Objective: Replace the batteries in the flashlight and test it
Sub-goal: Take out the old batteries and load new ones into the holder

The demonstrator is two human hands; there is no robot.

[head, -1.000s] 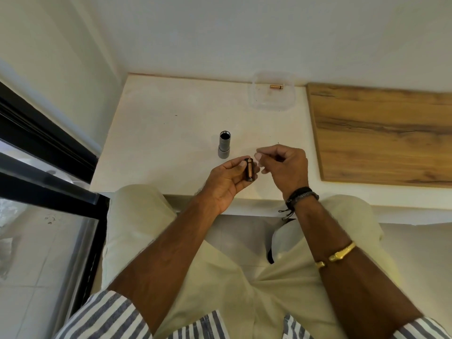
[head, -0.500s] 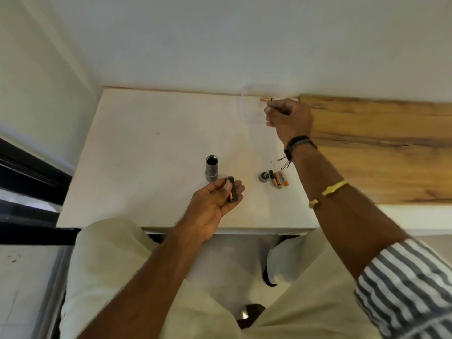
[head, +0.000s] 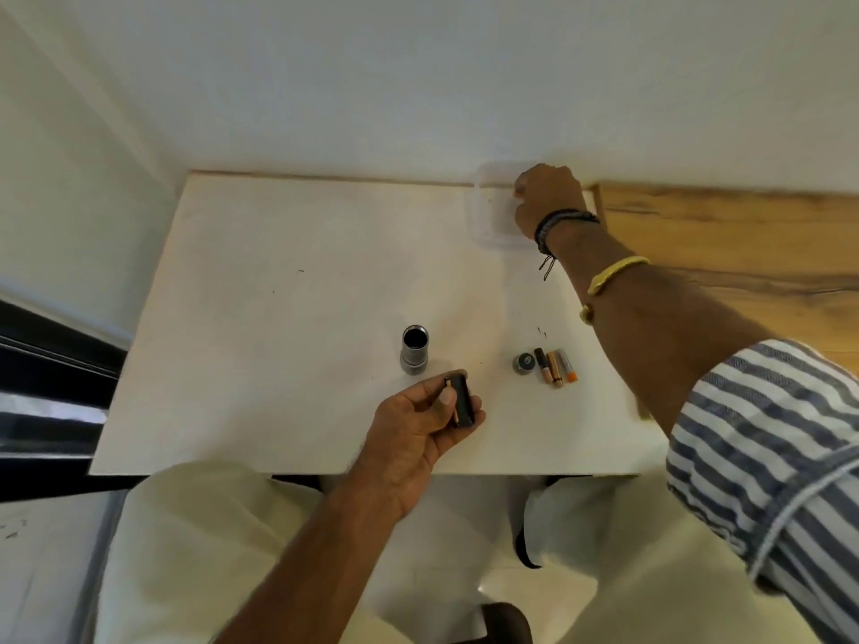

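No legible writing; left hand palm-up, fingers clamped on battery holder; right hand outstretched in clear tub, fingers curled, grip indeterminate.

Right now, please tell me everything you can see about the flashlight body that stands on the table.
The flashlight body is a short grey tube that looks like metal. It stands upright on the white table, its open end up, showing a dark hollow inside. A ridged band rings the lower part. Nothing touches it but the table. It stands just beyond the left hand, which holds a dark battery holder. Its cap seems to lie apart, to the right.
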